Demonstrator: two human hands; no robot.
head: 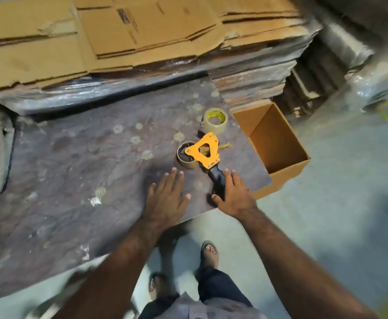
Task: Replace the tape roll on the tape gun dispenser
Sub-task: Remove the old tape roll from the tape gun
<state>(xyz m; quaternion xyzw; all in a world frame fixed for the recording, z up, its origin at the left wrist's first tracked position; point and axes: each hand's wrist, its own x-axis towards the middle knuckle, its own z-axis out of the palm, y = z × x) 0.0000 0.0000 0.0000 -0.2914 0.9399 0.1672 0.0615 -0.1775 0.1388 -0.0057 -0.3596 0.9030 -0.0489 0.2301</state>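
Observation:
An orange tape gun (205, 149) with a black handle (218, 181) lies flat on a dark stained board (84, 171). A nearly spent brown roll (185, 155) sits on its spindle at the left. A fresh clear tape roll (215, 117) with a yellow core stands just behind the gun. My right hand (234, 194) lies over the handle's right side, fingers extended and thumb by the handle's end. My left hand (167, 196) hovers flat and spread just left of the handle, below the old roll, holding nothing.
An open, empty cardboard box (278, 143) stands right of the gun at the board's edge. Flattened cartons (119, 35) on wrapped stacks rise behind the board. A grey floor lies to the right, and my sandalled feet (209, 252) stand below the board's near edge.

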